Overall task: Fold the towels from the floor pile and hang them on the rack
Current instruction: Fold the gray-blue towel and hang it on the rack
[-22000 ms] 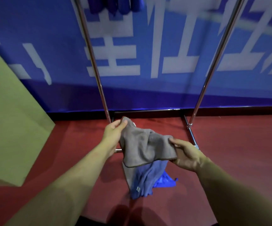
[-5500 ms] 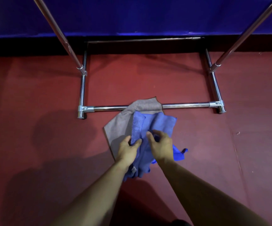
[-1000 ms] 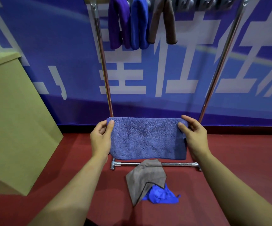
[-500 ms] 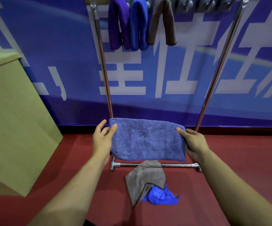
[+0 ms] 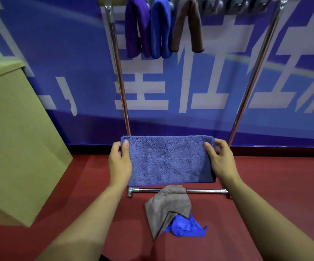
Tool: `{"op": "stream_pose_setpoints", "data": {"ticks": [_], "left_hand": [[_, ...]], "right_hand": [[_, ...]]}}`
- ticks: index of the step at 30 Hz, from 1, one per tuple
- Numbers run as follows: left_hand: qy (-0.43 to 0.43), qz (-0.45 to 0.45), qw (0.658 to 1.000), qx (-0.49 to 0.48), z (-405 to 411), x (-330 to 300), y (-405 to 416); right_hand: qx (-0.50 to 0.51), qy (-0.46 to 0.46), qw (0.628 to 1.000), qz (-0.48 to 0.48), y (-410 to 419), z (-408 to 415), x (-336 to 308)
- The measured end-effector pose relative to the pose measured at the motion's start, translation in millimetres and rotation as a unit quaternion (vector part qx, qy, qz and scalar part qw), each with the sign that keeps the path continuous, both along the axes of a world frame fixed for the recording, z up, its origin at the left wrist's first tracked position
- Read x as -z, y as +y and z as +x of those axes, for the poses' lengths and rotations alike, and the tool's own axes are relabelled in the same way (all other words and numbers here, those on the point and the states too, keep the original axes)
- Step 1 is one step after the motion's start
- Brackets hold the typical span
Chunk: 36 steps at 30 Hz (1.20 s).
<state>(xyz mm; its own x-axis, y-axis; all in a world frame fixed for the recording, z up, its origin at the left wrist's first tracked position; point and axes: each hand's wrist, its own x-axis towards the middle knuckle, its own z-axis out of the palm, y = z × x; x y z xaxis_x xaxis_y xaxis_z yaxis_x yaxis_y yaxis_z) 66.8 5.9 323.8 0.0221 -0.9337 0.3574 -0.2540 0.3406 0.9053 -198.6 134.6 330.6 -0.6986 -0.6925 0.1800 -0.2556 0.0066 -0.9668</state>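
Note:
A folded blue-violet towel (image 5: 168, 161) hangs flat in the air between my hands, in front of the chrome rack (image 5: 119, 87). My left hand (image 5: 120, 162) pinches its left edge, thumb on the front. My right hand (image 5: 221, 161) pinches its right edge the same way. On the rack's top bar hang a purple towel (image 5: 136, 29), a blue towel (image 5: 160, 29) and a brown towel (image 5: 188, 25). On the red floor below lie a grey towel (image 5: 168, 206) and a bright blue towel (image 5: 185, 226) partly under it.
A tan cardboard box (image 5: 15, 140) stands at the left on the red floor (image 5: 274, 185). The rack's bottom bar (image 5: 205, 190) runs just behind the floor pile. A blue banner wall (image 5: 199, 87) with white characters is behind the rack. Empty hooks (image 5: 237, 6) line the top bar's right part.
The folded towel has levelled out and its right side has risen; my right hand shifted up along the right edge. The floor pile has not moved.

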Motion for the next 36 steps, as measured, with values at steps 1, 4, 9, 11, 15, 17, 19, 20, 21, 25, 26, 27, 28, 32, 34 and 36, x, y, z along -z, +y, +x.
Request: {"op": "stream_pose_setpoints", "data": {"ticks": [1, 4, 9, 11, 15, 17, 19, 20, 21, 25, 26, 27, 28, 32, 34, 36], "left_hand": [[-0.001, -0.009, 1.0, -0.004, 0, 0, 1], [0.005, -0.025, 1.0, -0.01, 1, 0, 0], [0.026, -0.02, 0.999, -0.002, 4, -4, 0], [0.03, -0.021, 0.999, 0.001, 3, -7, 2], [0.052, -0.003, 0.999, 0.007, 4, -8, -2], [0.06, 0.005, 0.998, 0.012, 5, -7, -4], [0.06, 0.018, 0.998, 0.017, 5, -7, -4], [0.06, 0.027, 0.998, 0.02, 5, -7, -4], [0.061, 0.034, 0.997, 0.022, 4, -8, -2], [0.077, 0.066, 0.995, 0.022, 1, -3, -4], [0.084, 0.079, 0.993, 0.019, 0, -3, -4], [0.095, 0.096, 0.991, 0.015, -1, -2, -6], [0.112, 0.118, 0.987, 0.012, -1, -2, -6], [0.184, 0.202, 0.961, 0.039, -1, -5, -3], [0.204, 0.201, 0.955, 0.073, 1, -3, -4], [0.2, 0.183, 0.958, 0.092, 3, -2, -5]], "right_hand": [[0.006, 0.004, 1.0, -0.002, 0, 1, -1], [0.015, -0.008, 1.0, 0.004, -2, 1, 1], [0.015, 0.002, 1.0, 0.003, -2, 5, -3], [0.001, 0.016, 1.0, -0.004, 0, 7, -6], [-0.007, 0.018, 0.999, -0.026, 2, 9, -11], [-0.001, 0.015, 0.999, -0.035, 2, 10, -13], [0.019, 0.023, 0.999, -0.038, 3, 10, -14], [0.032, 0.02, 0.998, -0.042, 3, 10, -14], [0.043, 0.012, 0.998, -0.047, 4, 10, -14], [0.077, 0.002, 0.996, -0.052, 5, 8, -15], [0.079, 0.001, 0.996, -0.052, 6, 7, -14], [0.078, -0.002, 0.996, -0.049, 6, 6, -13], [0.074, -0.008, 0.996, -0.043, 6, 4, -12], [0.06, -0.035, 0.997, -0.017, 4, -3, -4], [0.05, -0.037, 0.998, -0.015, 4, -4, -4], [0.038, -0.043, 0.998, -0.019, 6, -4, -7]]}}
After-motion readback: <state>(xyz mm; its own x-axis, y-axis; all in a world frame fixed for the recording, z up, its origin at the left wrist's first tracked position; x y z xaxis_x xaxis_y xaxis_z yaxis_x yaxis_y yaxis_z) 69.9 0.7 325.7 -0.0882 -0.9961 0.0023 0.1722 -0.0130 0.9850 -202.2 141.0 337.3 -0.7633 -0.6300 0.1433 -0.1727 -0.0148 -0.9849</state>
